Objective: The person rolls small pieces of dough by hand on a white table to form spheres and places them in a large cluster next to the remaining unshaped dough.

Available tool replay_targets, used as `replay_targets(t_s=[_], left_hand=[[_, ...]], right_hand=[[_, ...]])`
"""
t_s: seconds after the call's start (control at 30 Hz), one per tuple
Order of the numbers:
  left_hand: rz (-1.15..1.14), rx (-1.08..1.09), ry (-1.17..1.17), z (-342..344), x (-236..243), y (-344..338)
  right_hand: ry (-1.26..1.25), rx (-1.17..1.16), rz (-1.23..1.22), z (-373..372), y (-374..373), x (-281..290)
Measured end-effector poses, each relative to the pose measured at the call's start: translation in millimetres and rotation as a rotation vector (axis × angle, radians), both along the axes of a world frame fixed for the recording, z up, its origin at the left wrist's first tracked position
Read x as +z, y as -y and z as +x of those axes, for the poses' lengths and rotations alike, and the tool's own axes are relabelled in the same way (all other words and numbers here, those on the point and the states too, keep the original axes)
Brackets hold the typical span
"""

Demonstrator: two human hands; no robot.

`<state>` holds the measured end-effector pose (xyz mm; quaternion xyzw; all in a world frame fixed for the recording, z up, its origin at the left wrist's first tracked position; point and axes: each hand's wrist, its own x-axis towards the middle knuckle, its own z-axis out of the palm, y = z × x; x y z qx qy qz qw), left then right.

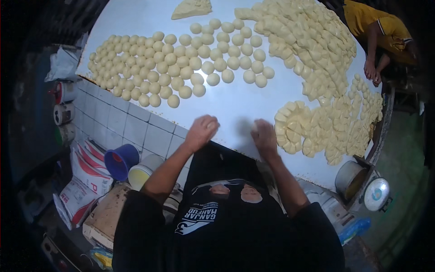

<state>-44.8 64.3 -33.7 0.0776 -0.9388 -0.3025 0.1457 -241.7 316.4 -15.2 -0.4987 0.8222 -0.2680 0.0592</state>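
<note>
Above the near edge of the white table [231, 102], my left hand [202, 133] is closed, its fingers curled around a small pale piece of dough. My right hand [264, 137] is curled in the same way a little to the right, with a pale bit of dough showing at its fingertips. Many round dough balls [173, 100] lie in rows beyond my left hand. Cut dough pieces [312, 43] are heaped at the far right, and a flatter spread of cut dough [290, 124] comes close to my right hand.
A dough slab [192, 9] lies at the far edge. Another person in a yellow shirt [385, 27] is at the right. Left below the table are a purple bucket [121, 161], sacks [86, 186] and a cardboard box [106, 211]. A metal pot [351, 179] stands at the right corner.
</note>
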Motion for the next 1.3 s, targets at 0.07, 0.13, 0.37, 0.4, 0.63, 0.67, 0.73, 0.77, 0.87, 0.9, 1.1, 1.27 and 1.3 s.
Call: replay_targets(t_s=[0.07, 0.13, 0.37, 0.4, 0.63, 0.67, 0.73, 0.77, 0.87, 0.9, 1.1, 1.27, 1.3], left_hand=[[-0.049, 0.183, 0.066, -28, 2, 11], [0.087, 0.271, 0.141, -43, -3, -2], [0.297, -0.058, 0.167, 4, 10, 26], [0.189, -0.051, 0.221, -4, 16, 29], [0.095, -0.106, 0.019, -36, 22, -36], [0.091, 0.017, 0.058, -27, 19, -42], [0.222, 0.105, 0.151, 4, 39, -36], [0.185, 0.087, 0.123, 18, 47, -30], [0.125, 0.171, 0.208, 74, 41, -23], [0.121, 0.220, 0.222, 81, 39, -26], [0.033, 0.391, 0.170, 114, 52, -53], [0.143, 0.396, 0.239, 125, 41, -86], [0.166, 0.390, 0.250, 131, 41, -87]], right_hand=[[0.361, -0.154, 0.391, -34, 60, 48], [0.338, -0.055, 0.259, -57, 119, 88], [-0.361, -0.140, -0.049, -76, 190, 63], [-0.117, -0.200, -0.077, -67, 177, 65], [0.710, -0.584, -0.054, 3, 99, 18], [0.530, -0.287, -0.062, 4, 90, 11], [0.210, 0.285, -0.134, 9, 64, 1], [0.151, 0.527, 0.349, -15, 68, -7], [-0.083, 0.169, -0.137, -22, 116, -18], [-0.089, 0.019, -0.181, -9, 142, -5], [0.105, 0.380, 0.289, -24, 63, -43], [-0.017, -0.093, -0.178, -1, 124, -17], [0.030, 0.002, -0.149, 17, 112, -22]])
